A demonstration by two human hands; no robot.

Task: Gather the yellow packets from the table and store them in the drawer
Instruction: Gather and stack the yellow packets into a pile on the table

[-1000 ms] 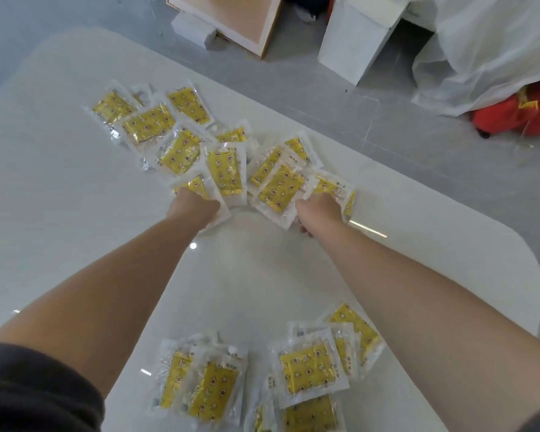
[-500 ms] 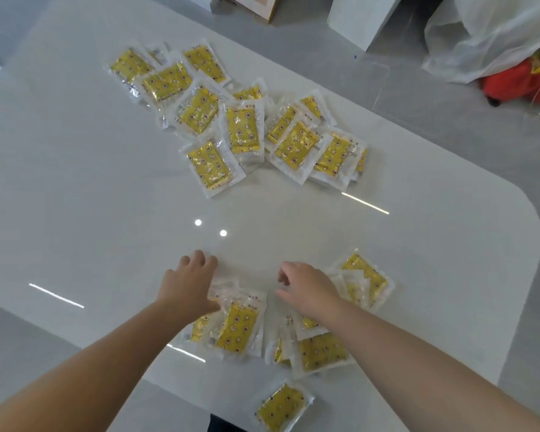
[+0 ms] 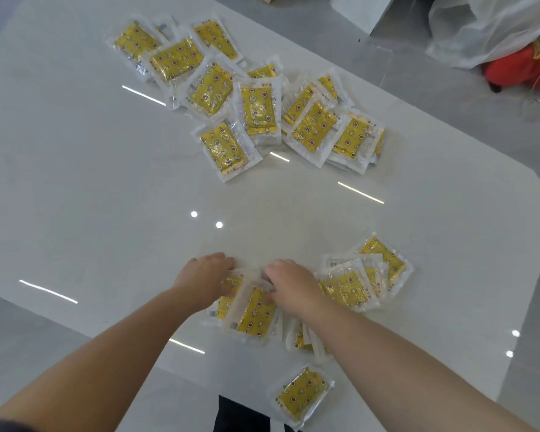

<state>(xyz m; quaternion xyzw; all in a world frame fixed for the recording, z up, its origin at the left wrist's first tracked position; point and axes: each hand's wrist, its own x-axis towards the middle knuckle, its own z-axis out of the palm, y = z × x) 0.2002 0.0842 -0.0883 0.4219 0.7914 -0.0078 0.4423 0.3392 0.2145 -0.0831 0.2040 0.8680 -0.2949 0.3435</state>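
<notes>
The white glossy desk is bare along its left side but for streaks of reflected light. The left hand lies palm down at the near middle of the desk, its fingers bent over the far edge of the nearest yellow packets; its thumb is hidden, so I cannot tell whether it grips them or only presses on them. Well apart from it, toward the far edge, the far packets sprawl in a loose, overlapping band that runs from upper left down to the right. Between the two hands lies the top packet, tilted, on another packet that shows at its left. The right hand is just beside the left one, fingers curled down over that packet's far edge and the thumb pressed on its yellow face, clamping it. More packets poke out from beneath the right forearm. Nearer the person, a lone packet sits at the desk's near edge. To the right of the right hand, the fanned packets overlap one another. Beyond the desk's rounded corner, on the grey floor, lie a white plastic sheet and a red bundle just beside it.
</notes>
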